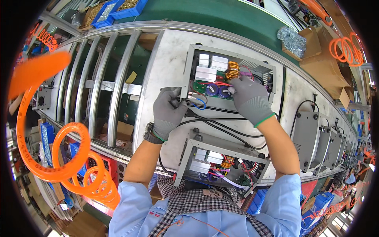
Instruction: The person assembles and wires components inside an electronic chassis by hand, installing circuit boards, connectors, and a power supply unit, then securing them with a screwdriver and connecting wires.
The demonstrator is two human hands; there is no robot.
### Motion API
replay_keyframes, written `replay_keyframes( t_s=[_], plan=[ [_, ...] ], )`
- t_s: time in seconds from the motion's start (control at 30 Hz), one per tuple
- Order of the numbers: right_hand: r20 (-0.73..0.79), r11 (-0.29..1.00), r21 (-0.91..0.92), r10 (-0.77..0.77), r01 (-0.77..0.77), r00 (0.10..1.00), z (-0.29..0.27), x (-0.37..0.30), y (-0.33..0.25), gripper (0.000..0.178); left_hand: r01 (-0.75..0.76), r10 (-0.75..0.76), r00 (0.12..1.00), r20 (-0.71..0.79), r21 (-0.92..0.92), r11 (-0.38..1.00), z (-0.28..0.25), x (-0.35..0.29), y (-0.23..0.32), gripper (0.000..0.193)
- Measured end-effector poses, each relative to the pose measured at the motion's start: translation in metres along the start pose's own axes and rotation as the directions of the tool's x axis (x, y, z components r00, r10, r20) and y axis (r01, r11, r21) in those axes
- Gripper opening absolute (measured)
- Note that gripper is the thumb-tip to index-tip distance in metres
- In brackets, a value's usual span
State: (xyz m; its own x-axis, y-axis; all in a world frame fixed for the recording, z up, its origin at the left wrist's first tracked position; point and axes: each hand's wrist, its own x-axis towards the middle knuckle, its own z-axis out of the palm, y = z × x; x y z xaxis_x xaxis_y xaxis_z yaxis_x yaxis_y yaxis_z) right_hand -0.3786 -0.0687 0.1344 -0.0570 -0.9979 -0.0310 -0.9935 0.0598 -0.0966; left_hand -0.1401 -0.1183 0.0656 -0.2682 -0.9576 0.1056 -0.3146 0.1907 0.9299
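An open grey metal case (189, 75) with electronics inside lies on the white worktop in front of me. My left hand (169, 112), in a grey glove, is at the case's near left corner; its fingers are curled against the end panel, and what they grip is hidden. My right hand (250, 98), gloved too, reaches into the case with fingertips pinched by the red wires. Whatever is between them cannot be made out. Around the fingers are a copper-wound coil (232, 70), white heat sinks (205, 74), blue-purple capacitors (212, 90) and a blue wire (199, 106).
A second open case (182, 162) sits close to my body. Black cables (225, 119) run between the two cases. Metal rollers (103, 83) lie left, with a coiled orange air hose (71, 128) in front. Several closed grey units (306, 136) line the right. Blue bins (128, 10) stand at the back.
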Motion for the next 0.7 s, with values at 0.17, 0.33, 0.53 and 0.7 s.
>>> replay_keyframes(
  t_s=[0.17,0.33,0.53,0.7],
  plan=[
    [0.149,0.776,0.566,0.237,-0.279,0.96,0.0,0.004,-0.024,0.025,-0.009,0.009,0.999,-0.035,0.002,1.0,-0.001,-0.001,-0.011,0.03],
    [0.184,0.285,0.905,0.406,-0.315,0.895,0.024,-0.023,-0.043,0.025,-0.021,0.019,0.999,-0.035,-0.04,0.999,0.007,0.001,-0.004,0.031],
    [-0.155,0.612,0.79,0.259,-0.039,0.953,0.036,-0.001,-0.044,0.02,-0.077,0.075,0.996,-0.051,-0.027,0.997,0.003,0.0,-0.019,0.032],
    [-0.404,0.712,0.678,0.151,0.184,0.902,0.046,0.002,-0.044,0.017,-0.085,0.084,0.995,-0.051,-0.03,0.996,0.005,-0.001,-0.01,0.034]
  ],
)
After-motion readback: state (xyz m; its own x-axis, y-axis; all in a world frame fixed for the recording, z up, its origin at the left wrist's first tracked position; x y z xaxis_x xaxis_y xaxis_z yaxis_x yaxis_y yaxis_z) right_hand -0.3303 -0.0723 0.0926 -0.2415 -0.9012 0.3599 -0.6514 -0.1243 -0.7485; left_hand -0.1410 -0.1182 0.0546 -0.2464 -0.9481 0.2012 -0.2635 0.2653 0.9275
